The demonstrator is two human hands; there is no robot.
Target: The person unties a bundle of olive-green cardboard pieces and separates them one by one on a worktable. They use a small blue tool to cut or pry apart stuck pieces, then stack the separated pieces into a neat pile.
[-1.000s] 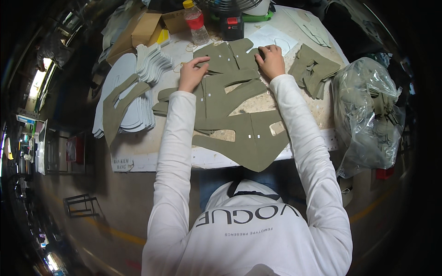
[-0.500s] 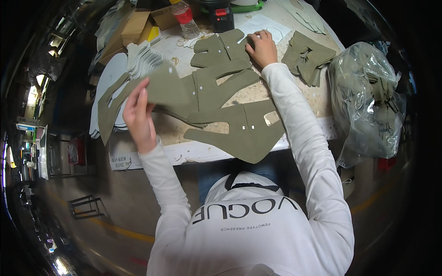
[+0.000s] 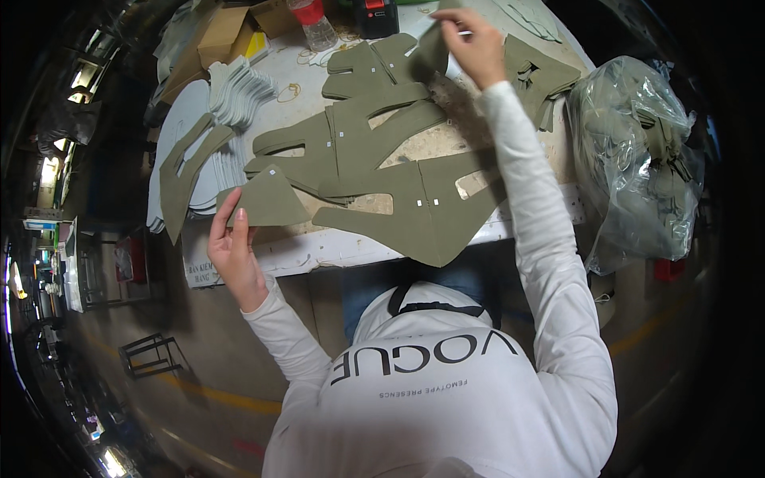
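Note:
My left hand (image 3: 237, 263) pinches the edge of an olive cut piece (image 3: 269, 197) with a small white mark, raised at the table's near left. Beside it, a forked olive piece (image 3: 190, 171) lies over pale grey cut pieces (image 3: 233, 89). At the far side, my right hand (image 3: 476, 49) grips another olive cut piece (image 3: 433, 49), lifted and tilted. Its far part is blurred. Between my hands lie more olive cut pieces, paired edge to edge: a far pair (image 3: 360, 68), a middle layered group (image 3: 351, 139) and a near pair (image 3: 430, 215) overhanging the front edge.
Right of my right forearm is a pile of olive pieces (image 3: 550, 76), with a clear plastic bag (image 3: 637, 159) of pieces beside the table (image 3: 319, 253). At the back stand a cardboard box (image 3: 227, 38), a bottle with a red label (image 3: 319, 32) and a black-and-red device (image 3: 376, 20).
My right hand has risen off the far pair, lifting an olive piece. My left hand has lowered slightly toward the near edge, its piece now turned so the white mark shows.

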